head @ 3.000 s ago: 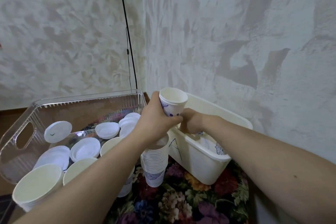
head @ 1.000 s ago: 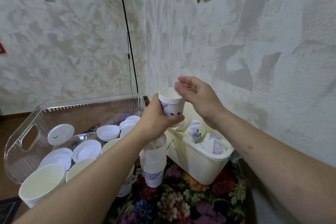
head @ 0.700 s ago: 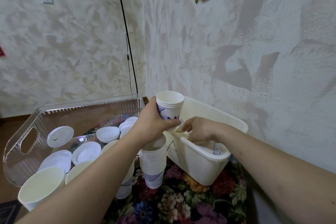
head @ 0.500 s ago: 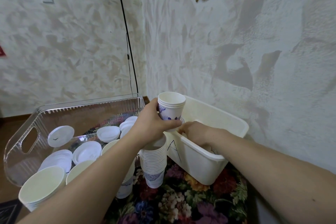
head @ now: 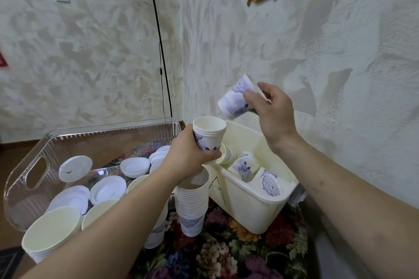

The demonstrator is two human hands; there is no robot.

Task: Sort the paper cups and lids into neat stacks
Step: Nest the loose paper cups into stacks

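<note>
The right hand (head: 273, 113) pinched a tilted white paper cup with blue print (head: 237, 100) above the cream plastic bin (head: 251, 209), where more printed cups (head: 256, 175) lay loose. The left hand (head: 189, 158) gripped a short upright nest of cups (head: 209, 135) beside the bin, over a taller cup stack (head: 192, 205) standing on the floral-clothed surface (head: 217, 258). White round lids (head: 108, 189) lay in the clear plastic tray (head: 29, 174) further left.

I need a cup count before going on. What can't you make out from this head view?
- White bin: its near wall hides how many loose cups lie deeper inside.
- Held stack: the left hand covers its lower part, so no count.
- Raised cup: blurred, and the right hand hides its rim.
- Table stack: the left forearm covers its top.
- Clear tray: the forearm hides some lids.
</note>
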